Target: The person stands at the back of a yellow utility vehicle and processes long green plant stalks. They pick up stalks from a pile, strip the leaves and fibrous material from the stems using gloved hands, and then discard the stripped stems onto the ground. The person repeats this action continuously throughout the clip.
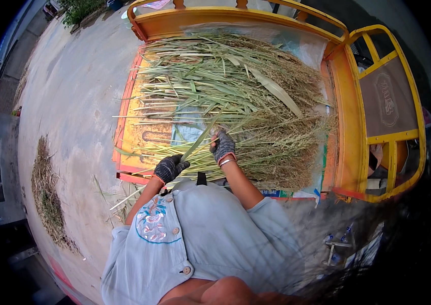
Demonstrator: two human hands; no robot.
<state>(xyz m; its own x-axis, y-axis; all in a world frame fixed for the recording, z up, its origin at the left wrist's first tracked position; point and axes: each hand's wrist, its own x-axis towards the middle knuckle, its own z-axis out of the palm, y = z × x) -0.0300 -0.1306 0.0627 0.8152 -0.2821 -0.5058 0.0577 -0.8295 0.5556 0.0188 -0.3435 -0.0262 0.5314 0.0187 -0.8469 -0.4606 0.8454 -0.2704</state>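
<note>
In an outdoor yard, pale concrete ground (83, 101) spreads beneath a yellow and orange cart (349, 122), which has raised rails along its far and right sides. The cart's flat bed holds a wide layer of cut green stalks (195, 76), their bare ends to the left and their brown, feathery seed heads to the right. Leaning over the near edge is a person in a loose, light blue shirt (225, 229) with embroidery on the chest. On the ground at far left lies a long, narrow heap of dried plants (47, 198). A blue sheet (187, 133) shows through a gap in the layer, on the bed.

Both hands wear dark grey knitted gloves and work low over the stalks nearest the body. The left hand (171, 169) is closed, its fingers together around the lower end of a long green leaf (198, 142). That leaf slants up and away, passing just left of the right hand (222, 146). The right hand's fingers curl inward among the stalks; whether they clamp any cannot be told. A pale bracelet (228, 161) circles the right wrist.
</note>
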